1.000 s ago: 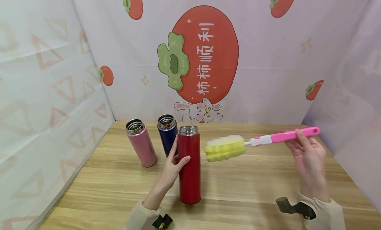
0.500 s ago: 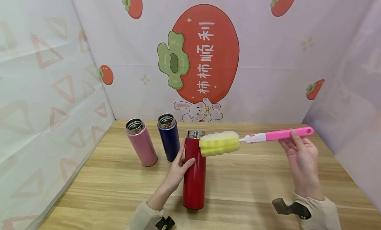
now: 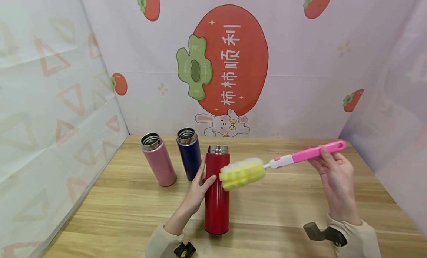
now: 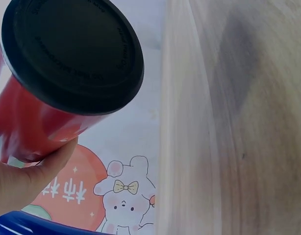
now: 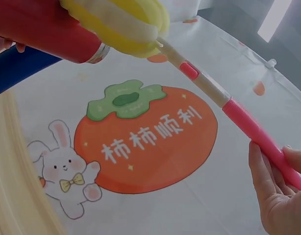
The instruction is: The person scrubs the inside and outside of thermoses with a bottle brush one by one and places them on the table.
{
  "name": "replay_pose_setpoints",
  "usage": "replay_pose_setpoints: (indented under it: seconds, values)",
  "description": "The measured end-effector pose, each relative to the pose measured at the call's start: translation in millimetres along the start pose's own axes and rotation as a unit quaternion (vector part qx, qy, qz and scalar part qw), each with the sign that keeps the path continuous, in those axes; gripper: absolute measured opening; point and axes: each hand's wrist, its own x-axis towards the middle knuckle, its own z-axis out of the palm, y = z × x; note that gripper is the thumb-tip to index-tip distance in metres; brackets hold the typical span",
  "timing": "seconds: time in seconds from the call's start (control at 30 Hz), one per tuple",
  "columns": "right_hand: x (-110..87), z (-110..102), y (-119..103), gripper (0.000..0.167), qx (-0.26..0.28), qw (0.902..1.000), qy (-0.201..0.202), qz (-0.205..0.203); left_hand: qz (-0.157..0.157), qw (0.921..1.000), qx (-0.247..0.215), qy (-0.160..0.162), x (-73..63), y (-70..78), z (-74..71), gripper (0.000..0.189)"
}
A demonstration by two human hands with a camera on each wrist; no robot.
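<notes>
A tall red thermos flask [image 3: 217,202], its steel mouth uncovered, is gripped by my left hand [image 3: 197,189], thumb across the front. It is held above the table; the left wrist view shows its black base [image 4: 74,54]. My right hand [image 3: 337,174] pinches the pink handle [image 3: 315,153] of a bottle brush between thumb and fingers. The brush's yellow and white sponge head [image 3: 242,173] overlaps the flask's upper side in the head view. In the right wrist view the sponge [image 5: 123,24] lies close against the flask [image 5: 57,34]; I cannot tell whether they touch.
Behind and left of the red flask stand a dark blue flask [image 3: 189,156] and a pink flask [image 3: 159,163], both uncovered. All are on a wooden table [image 3: 287,213]. A printed cloth [image 3: 300,102] hangs along the back, with others at the sides.
The red flask has shifted right and slightly nearer me. My right hand has carried the brush left until its sponge overlaps the flask, and the sponge end has since dipped.
</notes>
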Motion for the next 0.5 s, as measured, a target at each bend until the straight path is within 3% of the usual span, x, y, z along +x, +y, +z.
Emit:
replay_pose_setpoints:
  seconds: [0.13,0.27,0.37,0.5]
  values:
    - [5.5,-14.9,4.4,0.014,-0.05,0.9984,-0.025,0.008,0.009,0.9999,-0.004,0.006,0.8,1.0,-0.5,0.067]
    - [27.3,-70.2,19.3,0.021,-0.082,0.993,-0.081,0.023,0.012,0.9997,-0.016,0.012,1.6,1.0,-1.9,0.067]
    - [37.4,-96.9,26.9,0.024,-0.106,0.9868,-0.114,0.045,0.016,0.9995,-0.024,0.015,2.1,1.1,-2.8,0.067]
    - [33.2,-89.2,29.1,0.021,-0.132,0.9799,-0.139,0.055,0.023,0.999,-0.033,0.018,2.0,2.1,-3.1,0.066]
